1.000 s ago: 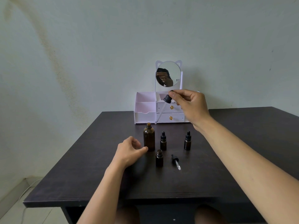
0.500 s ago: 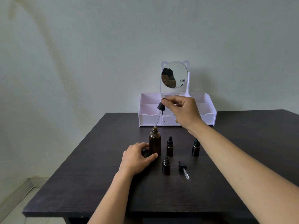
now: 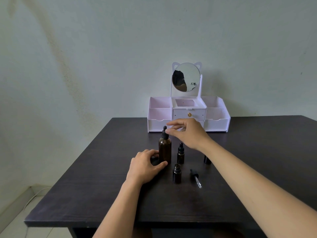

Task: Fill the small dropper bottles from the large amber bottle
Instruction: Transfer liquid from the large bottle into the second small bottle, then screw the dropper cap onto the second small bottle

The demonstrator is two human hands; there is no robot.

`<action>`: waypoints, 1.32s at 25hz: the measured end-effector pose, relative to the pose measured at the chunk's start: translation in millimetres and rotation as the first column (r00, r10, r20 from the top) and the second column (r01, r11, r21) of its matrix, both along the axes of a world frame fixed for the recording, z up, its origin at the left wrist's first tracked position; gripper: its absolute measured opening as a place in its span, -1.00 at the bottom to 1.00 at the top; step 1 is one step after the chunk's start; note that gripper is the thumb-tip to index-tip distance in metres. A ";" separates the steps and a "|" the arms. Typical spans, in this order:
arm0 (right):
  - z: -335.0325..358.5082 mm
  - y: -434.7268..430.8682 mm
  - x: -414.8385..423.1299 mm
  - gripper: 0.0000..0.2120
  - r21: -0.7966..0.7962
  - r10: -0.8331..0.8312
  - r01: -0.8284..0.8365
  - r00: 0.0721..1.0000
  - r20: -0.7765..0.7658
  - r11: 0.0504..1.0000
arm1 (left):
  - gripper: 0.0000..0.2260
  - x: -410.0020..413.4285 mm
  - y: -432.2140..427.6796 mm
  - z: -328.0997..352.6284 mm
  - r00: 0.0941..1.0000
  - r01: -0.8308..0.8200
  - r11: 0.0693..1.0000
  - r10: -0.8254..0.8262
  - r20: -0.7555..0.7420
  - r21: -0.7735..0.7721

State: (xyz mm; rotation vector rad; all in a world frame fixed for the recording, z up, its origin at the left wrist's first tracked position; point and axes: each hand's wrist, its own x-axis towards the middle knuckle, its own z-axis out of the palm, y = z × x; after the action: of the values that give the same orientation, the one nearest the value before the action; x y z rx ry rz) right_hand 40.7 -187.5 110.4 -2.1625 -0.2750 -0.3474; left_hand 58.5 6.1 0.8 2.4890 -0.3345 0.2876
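The large amber bottle (image 3: 165,148) stands on the dark table (image 3: 106,186) with its black dropper cap (image 3: 165,132) seated in the neck. My left hand (image 3: 145,166) grips the bottle's base, thumb in front. My right hand (image 3: 187,133) hovers just right of the cap, fingers spread, fingertips at the cap and not closed on it. A capped small dropper bottle (image 3: 180,154) stands to the right of the big one. An uncapped small bottle (image 3: 176,173) stands nearer me, its loose dropper (image 3: 195,178) lying beside it. A third small bottle (image 3: 207,159) is mostly hidden behind my right forearm.
A white and pink desk organizer (image 3: 217,121) with drawers and a round cat-ear mirror (image 3: 186,77) stands at the table's back edge against the wall. The table's near edge runs across the bottom, with floor at the lower left.
My right hand lowered the long dropper into the amber bottle and let its fingers come off the cap. My left hand closed around the bottle's base.
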 end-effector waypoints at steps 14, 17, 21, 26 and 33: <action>-44.5 -45.9 -68.7 -0.69 -0.435 -0.319 0.117 0.845 -0.428 0.893 | -0.79 -22.3 1.2 5.0 0.981 -0.048 0.920 -0.029 -0.190 -0.390; -30.3 -47.7 -70.5 -0.81 -0.299 -0.267 0.162 0.897 -0.353 0.940 | -0.70 -30.4 -0.7 5.1 0.951 0.097 0.922 -0.197 -0.236 -0.376; -8.7 -46.3 -65.4 -0.79 0.070 -0.187 0.210 0.950 -0.249 0.975 | -0.48 -44.2 -11.4 13.3 0.905 0.233 0.932 -0.313 -0.289 -0.279; 3.6 -42.0 -70.3 -0.77 0.307 0.014 0.057 0.975 -0.224 0.950 | -0.53 -48.3 -21.6 3.1 0.964 0.168 0.975 -0.193 -0.181 -0.142; 2.3 -28.5 -73.7 -0.80 0.128 0.076 -0.058 0.987 -0.138 0.990 | -0.42 -49.4 -22.8 0.1 0.975 0.134 0.985 -0.150 -0.161 -0.105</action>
State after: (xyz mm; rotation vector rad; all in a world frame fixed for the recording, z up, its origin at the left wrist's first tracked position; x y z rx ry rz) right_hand -33.0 -216.0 112.7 -2.0389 -0.2386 -0.1656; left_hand 9.1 -16.7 0.9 2.3631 -0.4164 0.0326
